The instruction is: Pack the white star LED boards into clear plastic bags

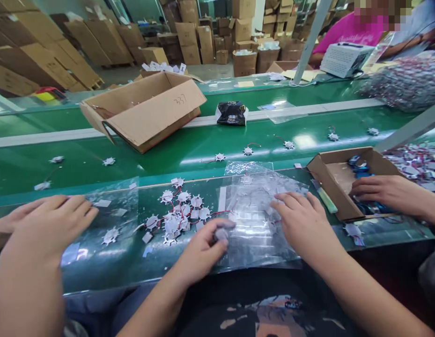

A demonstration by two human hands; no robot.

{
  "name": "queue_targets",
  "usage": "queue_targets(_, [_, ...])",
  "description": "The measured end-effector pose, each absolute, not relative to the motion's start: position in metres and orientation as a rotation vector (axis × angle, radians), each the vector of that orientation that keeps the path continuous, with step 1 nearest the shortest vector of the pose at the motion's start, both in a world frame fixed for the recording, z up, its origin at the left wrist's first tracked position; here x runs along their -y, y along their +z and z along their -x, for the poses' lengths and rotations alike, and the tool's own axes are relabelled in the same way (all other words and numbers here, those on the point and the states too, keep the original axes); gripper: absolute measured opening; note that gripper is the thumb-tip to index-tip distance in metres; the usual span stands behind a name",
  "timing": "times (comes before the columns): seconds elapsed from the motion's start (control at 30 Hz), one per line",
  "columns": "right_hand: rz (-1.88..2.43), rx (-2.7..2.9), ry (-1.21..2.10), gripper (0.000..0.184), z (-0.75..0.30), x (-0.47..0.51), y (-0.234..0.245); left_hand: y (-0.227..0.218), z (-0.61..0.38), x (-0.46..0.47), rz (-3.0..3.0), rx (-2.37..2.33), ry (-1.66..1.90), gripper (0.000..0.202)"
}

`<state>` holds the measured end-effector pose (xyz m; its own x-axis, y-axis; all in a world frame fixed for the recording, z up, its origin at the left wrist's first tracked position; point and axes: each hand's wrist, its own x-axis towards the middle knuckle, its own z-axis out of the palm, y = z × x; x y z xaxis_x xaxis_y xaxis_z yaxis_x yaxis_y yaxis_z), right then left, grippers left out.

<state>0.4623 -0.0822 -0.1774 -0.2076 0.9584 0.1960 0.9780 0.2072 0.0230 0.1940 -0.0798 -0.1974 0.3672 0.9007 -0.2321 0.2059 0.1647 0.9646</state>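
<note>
My left hand (203, 248) is closed, thumb and fingers curled round a small pale round piece (222, 234) whose kind I cannot make out. It is at the left edge of a stack of clear plastic sheets (252, 229). My right hand (303, 224) lies on the right side of these sheets, fingers stretched out, with nothing seen in it. Left of the stack is a heap of white, star-shaped circuit boards (171, 224) with red wires. One loose board (110, 236) sits further left. Through the sheets, shapes beneath are hard to tell.
A co-worker's hand (45, 224) is at the left; another person's hand (382, 192) reaches into a small cardboard box (343, 206). Several boards lie along the green conveyor belt (161, 161). Behind stand a large carton (157, 114) and a black packet (232, 113).
</note>
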Motion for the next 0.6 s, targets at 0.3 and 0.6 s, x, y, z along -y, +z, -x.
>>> queue_targets(0.3, [1.738, 2.566, -0.023, 0.044, -0.438, 0.070, -0.214, -0.180, -0.224, 0.084, -2.093, -1.019, 0.246, 0.039])
queue_targets(0.6, [1.865, 2.599, -0.016, 0.042, -0.482, 0.047, -0.205, -0.192, -0.234, 0.086, -2.347, -1.146, 0.185, 0.037])
